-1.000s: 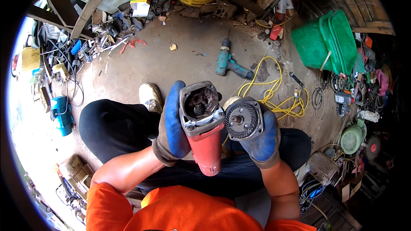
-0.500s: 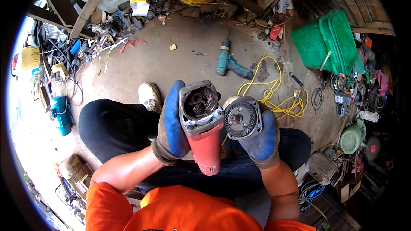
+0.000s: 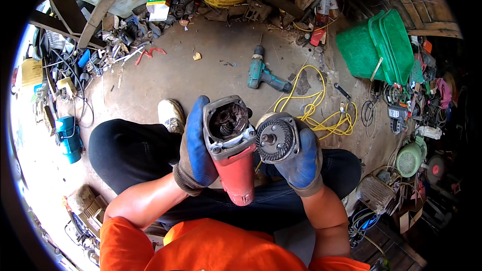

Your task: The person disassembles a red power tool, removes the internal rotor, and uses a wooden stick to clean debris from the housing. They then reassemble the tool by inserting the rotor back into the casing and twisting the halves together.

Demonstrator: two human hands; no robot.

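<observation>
In its blue-palmed glove, my left hand (image 3: 197,145) is closed round the side of a red angle grinder body (image 3: 233,170). The grinder's grey gear housing faces up, open, with dark grease and a pinion gear inside. My right hand (image 3: 302,160), gloved the same way, grips the gear head cover (image 3: 275,139). A toothed ring gear with a short central shaft shows on the cover's upturned face. Both parts are held side by side above my lap, nearly touching. The fingers behind each part are partly hidden.
Beyond my hands, a teal cordless drill (image 3: 266,74) lies on the concrete floor beside a coiled yellow cord (image 3: 321,113). A green bucket (image 3: 374,45) leans at the far right. Cables, scrap and motors (image 3: 410,158) line both sides. A small box (image 3: 158,6) stands at the back.
Both hands keep their holds. The grinder body and gear head cover shift slightly left in the picture, as does the background; the cover now sits a little closer to the housing.
</observation>
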